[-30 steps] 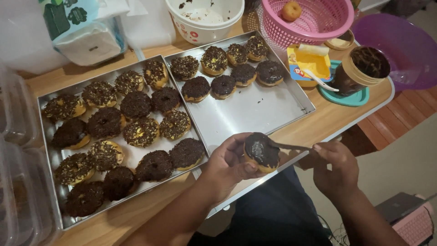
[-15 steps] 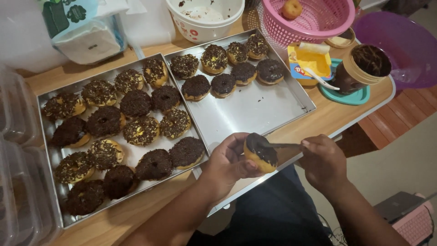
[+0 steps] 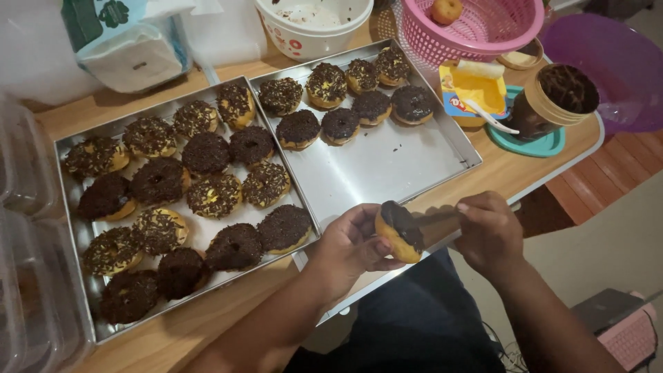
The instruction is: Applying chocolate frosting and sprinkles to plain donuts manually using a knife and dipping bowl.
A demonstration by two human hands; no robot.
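Observation:
My left hand [image 3: 349,250] holds a yellow donut [image 3: 399,231] with dark chocolate spread on its top, tilted toward my right hand. My right hand [image 3: 489,233] grips a thin spreading knife [image 3: 434,217] whose blade lies against the chocolate on that donut. Both hands hover over the table's front edge, just in front of the right metal tray [image 3: 394,166]. That tray holds several chocolate-topped donuts [image 3: 341,124] at its far end. The left metal tray [image 3: 72,207] is filled with several donuts covered in sprinkles [image 3: 215,195].
A brown jar of chocolate spread [image 3: 558,100] stands on a teal lid at the right, beside a yellow box [image 3: 472,93] with a white spoon. Behind are a pink basket [image 3: 483,31] holding one plain donut, a white bowl [image 3: 314,27], a purple basin [image 3: 615,62] and clear plastic containers [image 3: 24,228] at left.
My right hand has moved in toward the donut, drawing the knife across its chocolate top. My left hand has turned the donut slightly more upright.

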